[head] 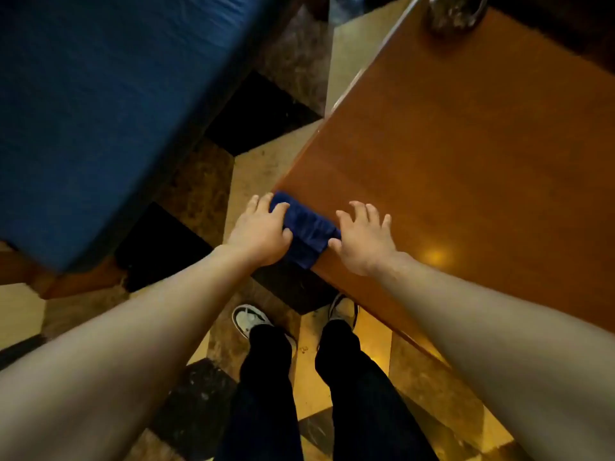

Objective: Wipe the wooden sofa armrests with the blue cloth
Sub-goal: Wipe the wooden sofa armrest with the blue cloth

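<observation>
A folded blue cloth (306, 229) lies over the near corner of a brown wooden table (466, 168) and hangs down its edge. My left hand (261, 229) rests on the cloth's left end, fingers curled over it. At the cloth's right end my right hand (361, 239) lies flat on the table with its fingers spread and its thumb touching the fabric. A blue sofa cushion (100, 111) on a wooden frame (76, 281) fills the upper left. No armrest is clearly visible.
A dark round object (454, 11) stands at the table's far end. The floor (253, 174) has dark and beige tiles. My legs in dark trousers and white shoes (248, 319) stand below the table corner, between sofa and table.
</observation>
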Motion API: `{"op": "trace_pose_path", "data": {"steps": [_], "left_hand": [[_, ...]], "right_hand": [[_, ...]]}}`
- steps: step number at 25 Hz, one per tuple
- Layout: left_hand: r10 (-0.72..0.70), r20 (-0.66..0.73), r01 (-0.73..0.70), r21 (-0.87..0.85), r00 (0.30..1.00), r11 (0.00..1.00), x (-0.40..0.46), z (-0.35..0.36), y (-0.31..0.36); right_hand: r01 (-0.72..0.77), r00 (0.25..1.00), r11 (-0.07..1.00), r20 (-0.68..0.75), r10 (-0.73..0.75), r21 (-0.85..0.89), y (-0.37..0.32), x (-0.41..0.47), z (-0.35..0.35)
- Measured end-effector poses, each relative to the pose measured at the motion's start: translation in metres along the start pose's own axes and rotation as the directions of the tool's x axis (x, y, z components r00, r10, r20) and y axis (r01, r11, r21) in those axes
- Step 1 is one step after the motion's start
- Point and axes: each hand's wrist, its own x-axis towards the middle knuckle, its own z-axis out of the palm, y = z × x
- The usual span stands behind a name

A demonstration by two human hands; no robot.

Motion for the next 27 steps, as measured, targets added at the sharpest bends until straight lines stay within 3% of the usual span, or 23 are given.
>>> {"op": "trace_pose_path", "data": {"steps": [5, 8, 10, 14, 20, 23, 27], "left_hand": [[0.246, -0.005, -0.240, 0.199, 0.969, 0.950, 0.048, 0.048, -0.024], [0.266, -0.036, -0.256, 0.178, 0.963, 0.950, 0.062, 0.055, -0.024], [0.263, -0.148, -0.238, 0.163, 0.953, 0.957, 0.063, 0.059, -0.020], [0.198, -0.317, -0.178, 0.089, 0.928, 0.980, 0.048, 0.059, -0.016], [0.092, -0.267, -0.148, -0.197, 0.959, 0.969, 0.020, 0.053, -0.078], [-0.022, -0.269, -0.087, -0.386, 0.963, 0.919, -0.016, 0.037, -0.118], [-0.267, -0.290, 0.023, -0.637, 0.919, 0.770, -0.089, -0.002, -0.181]], "right_hand": [[-0.029, 0.983, 0.999, -0.181, 0.026, -0.014, -0.016, 0.048, 0.046], [-0.036, 0.956, 0.999, -0.293, 0.025, -0.032, -0.013, 0.053, 0.056], [-0.018, 0.947, 1.000, -0.321, 0.019, 0.006, -0.014, 0.052, 0.057], [0.059, 0.971, 0.975, -0.240, -0.005, 0.216, -0.023, 0.040, 0.047], [0.130, 0.986, 0.917, -0.151, -0.078, 0.378, -0.063, 0.031, 0.017], [0.257, 0.966, 0.903, -0.106, -0.235, 0.343, -0.108, 0.025, -0.006], [0.387, 0.921, 0.853, -0.101, -0.377, 0.350, -0.212, -0.001, -0.041]]}}
